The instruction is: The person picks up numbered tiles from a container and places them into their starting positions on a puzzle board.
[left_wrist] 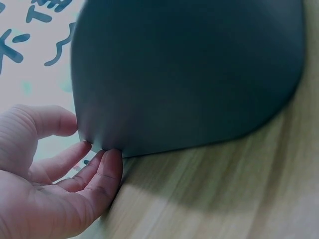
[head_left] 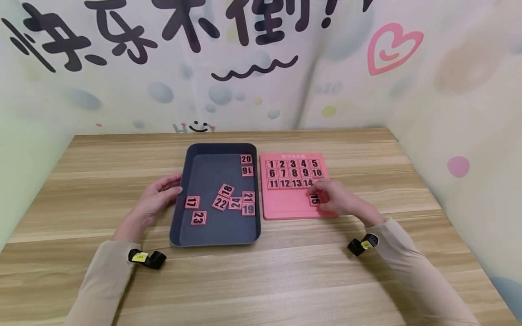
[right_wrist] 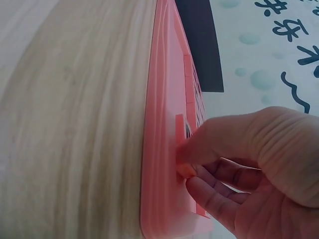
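My right hand (head_left: 341,199) pinches the pink number tile 15 (head_left: 314,200) between thumb and fingertips, low over the pink puzzle board (head_left: 285,208). In the right wrist view the tile (right_wrist: 180,130) shows edge-on, tilted, at the board's surface. Tiles 1 to 14 fill the board's upper rows, tile 14 (head_left: 308,183) ending the third just above the held one; the fingers hide the spot beside it. Against the left wall of the dark tray (head_left: 216,235) rest the fingertips of my left hand (head_left: 152,199), fingers loosely bent, as the left wrist view also shows.
Inside the tray lie several loose number tiles, among them 17 (head_left: 192,202), 23 (head_left: 199,218), 22 (head_left: 220,203) and 20 (head_left: 246,159), turned various ways. Tray and board stand side by side on the wooden table (head_left: 285,280). A printed wall (head_left: 261,104) borders its back.
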Available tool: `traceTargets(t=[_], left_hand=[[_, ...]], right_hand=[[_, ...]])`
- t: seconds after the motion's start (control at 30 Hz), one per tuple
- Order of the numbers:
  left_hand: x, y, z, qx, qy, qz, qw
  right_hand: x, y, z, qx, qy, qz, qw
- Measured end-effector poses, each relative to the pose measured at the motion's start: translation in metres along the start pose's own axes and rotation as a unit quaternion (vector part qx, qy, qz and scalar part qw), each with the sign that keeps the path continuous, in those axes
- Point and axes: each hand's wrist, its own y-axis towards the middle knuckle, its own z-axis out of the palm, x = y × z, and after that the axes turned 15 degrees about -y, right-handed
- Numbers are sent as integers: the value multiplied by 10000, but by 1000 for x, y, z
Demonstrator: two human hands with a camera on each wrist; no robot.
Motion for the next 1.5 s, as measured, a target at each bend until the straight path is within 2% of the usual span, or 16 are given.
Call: traceTargets(t=[0.2, 0.33, 0.47, 0.63, 0.87, 1.23, 1.5], left_hand=[[0, 0, 0, -4, 88, -11, 10000], [1, 1, 0, -12, 98, -17, 10000], [0, 0, -1, -48, 84, -33, 9999], [1, 0, -1, -34, 76, -29, 10000], [3, 1, -1, -35, 6, 6, 10000], [1, 0, 0, -61, -90, 12, 9999], [2, 1, 0, -63, -89, 3, 9999]], right_hand=[[3, -3, -1, -18, 17, 107, 9999], [7, -6, -2, -178, -6, 702, 9974], [12, -7, -1, -380, -52, 1432, 9889], [17, -4, 2, -335, -163, 1814, 9827], [20, -4, 2, -268, -298, 1867, 9816], [10, -5, -1, -577, -654, 1454, 9855], [-4, 3, -2, -753, -407, 1452, 9857]])
